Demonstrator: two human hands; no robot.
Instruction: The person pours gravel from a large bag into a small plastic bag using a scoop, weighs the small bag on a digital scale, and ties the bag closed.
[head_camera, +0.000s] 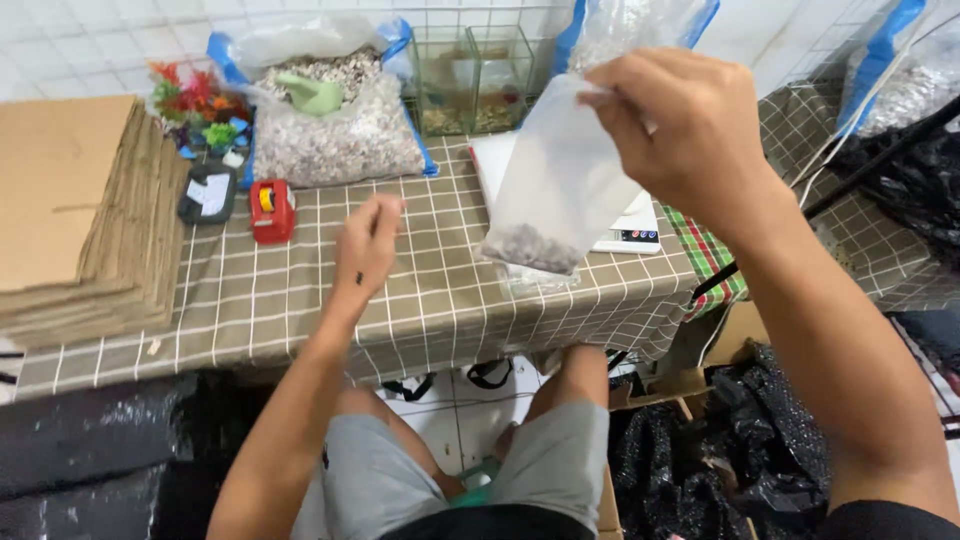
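Gravel sags in a clear plastic bag, right hand pinching its top.

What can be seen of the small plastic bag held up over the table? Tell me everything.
The small plastic bag is clear to milky thin film. It hangs upright from its top edge, pinched by the right hand. A layer of grey-brown gravel fills its bottom and the rest is slack. It hangs above the checked tablecloth, in front of a white scale. The left hand is apart from it.

Clear gravel-bottomed bag, hanging upright
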